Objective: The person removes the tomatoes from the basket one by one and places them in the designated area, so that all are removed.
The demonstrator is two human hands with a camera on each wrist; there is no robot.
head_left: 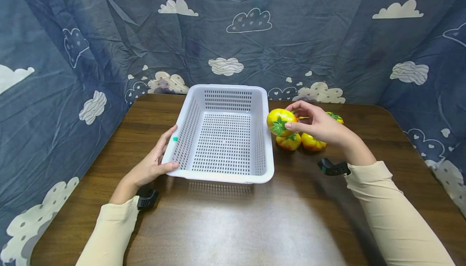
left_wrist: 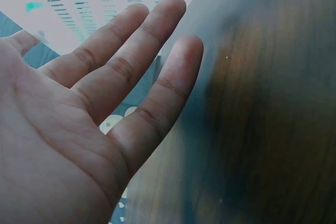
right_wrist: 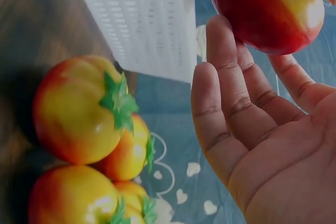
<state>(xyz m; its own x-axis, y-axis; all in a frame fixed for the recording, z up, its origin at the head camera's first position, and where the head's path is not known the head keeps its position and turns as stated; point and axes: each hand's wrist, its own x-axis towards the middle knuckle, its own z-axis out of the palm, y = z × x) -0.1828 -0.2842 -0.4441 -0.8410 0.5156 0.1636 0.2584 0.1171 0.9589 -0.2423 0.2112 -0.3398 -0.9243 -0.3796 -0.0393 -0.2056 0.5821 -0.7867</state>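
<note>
A white perforated plastic basket (head_left: 225, 144) stands on the table with bare holes showing across its floor. At its left side, my left hand (head_left: 153, 165) rests its thumb on the rim near the front corner; the other fingers lie along the outer wall, nearly straight in the left wrist view. Between thumb and fingertips, my right hand (head_left: 314, 122) pinches a yellow-red tomato (head_left: 279, 121) with a green star-shaped calyx, just at the basket's right rim. Whether it touches the rim I cannot tell. Below this hand sit more tomatoes, including one front tomato (head_left: 288, 142) and its neighbour (head_left: 313, 142).
Another tomato (head_left: 335, 117) shows behind my right wrist. The brown wooden table (head_left: 218, 225) carries everything, and a blue cloud-print cloth (head_left: 218, 35) hangs behind its back edge. A green mark (head_left: 175, 139) sits on the basket's left rim.
</note>
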